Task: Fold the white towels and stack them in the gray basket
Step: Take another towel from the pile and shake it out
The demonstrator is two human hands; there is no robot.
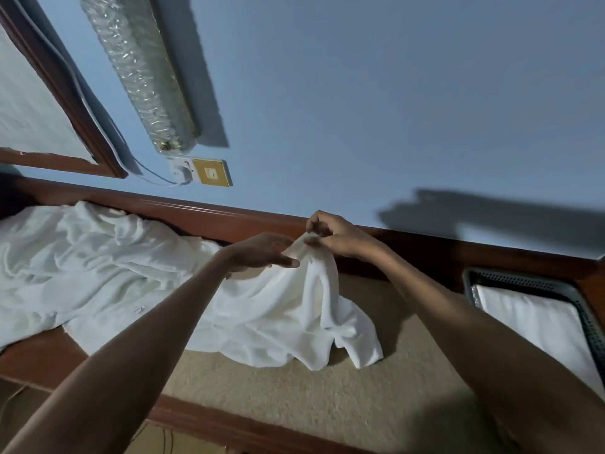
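The right hand (340, 235) pinched a raised peak of the towel (288, 322) in curled fingers, near the table's (294, 404) far edge. The left hand (258, 252) lay against that peak, fingers nearly straight. The towel's lower part draped onto the table. A pile (82, 267) lay at the left edge. The basket (523, 280), at the right edge, held a folded towel (537, 322).

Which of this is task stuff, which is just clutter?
Job: held towel, pinched by right hand, left hand against it; towel pile; basket; folded towel inside it.
Clutter: socket; gold switch; wrapped tube.
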